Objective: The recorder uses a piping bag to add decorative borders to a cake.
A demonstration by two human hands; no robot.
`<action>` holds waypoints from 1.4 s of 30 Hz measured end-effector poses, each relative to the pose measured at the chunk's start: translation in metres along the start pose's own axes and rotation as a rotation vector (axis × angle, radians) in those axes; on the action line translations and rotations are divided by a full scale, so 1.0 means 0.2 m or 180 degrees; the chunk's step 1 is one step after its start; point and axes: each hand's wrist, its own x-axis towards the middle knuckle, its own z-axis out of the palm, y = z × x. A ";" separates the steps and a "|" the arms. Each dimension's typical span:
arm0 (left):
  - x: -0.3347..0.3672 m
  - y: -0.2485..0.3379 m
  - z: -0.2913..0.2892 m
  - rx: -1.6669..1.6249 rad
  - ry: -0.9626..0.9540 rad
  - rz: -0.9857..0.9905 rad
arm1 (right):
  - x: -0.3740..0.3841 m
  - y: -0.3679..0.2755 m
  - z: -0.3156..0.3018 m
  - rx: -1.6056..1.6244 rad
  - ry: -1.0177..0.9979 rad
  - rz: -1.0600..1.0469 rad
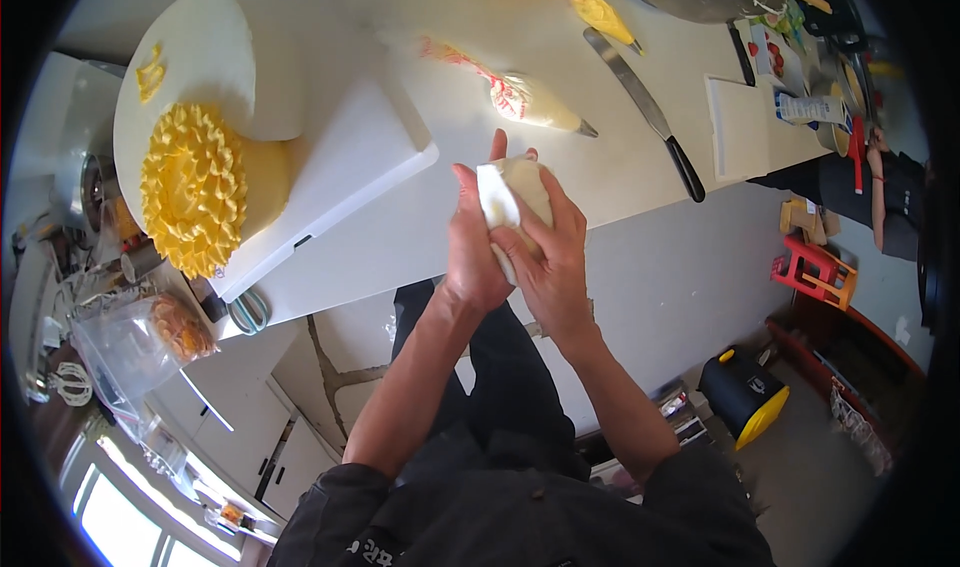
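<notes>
We close our left hand [472, 247] and right hand [550, 257] around a soft, folded, white cloth-like bundle [528, 189] above the smooth white worktop [620, 177]; beyond lies a plump, metal-tipped, cream-filled piping bag [540, 106].

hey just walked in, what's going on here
A person is holding a soft-looking white bundle, perhaps a cloth, between the left hand and the right hand, just over the near edge of the worktop. To the left stands a cake with yellow ruffled petals. Beyond the hands lie a pale piping bag, a yellow one and a long spatula. Another person is at the far right.
</notes>
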 end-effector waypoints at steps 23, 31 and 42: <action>-0.06 0.11 -0.15 0.0121 0.0006 -0.0064 | -0.13 -0.19 -0.06 -0.0003 -0.0655 -0.0977; -0.17 0.05 -0.13 -0.0313 -0.0011 -0.0137 | 0.02 -0.01 -0.10 -0.0326 0.0200 -0.0946; -0.34 0.13 -0.20 0.2653 0.0598 -0.0376 | 0.07 0.10 0.08 -0.0738 -0.0423 -0.1178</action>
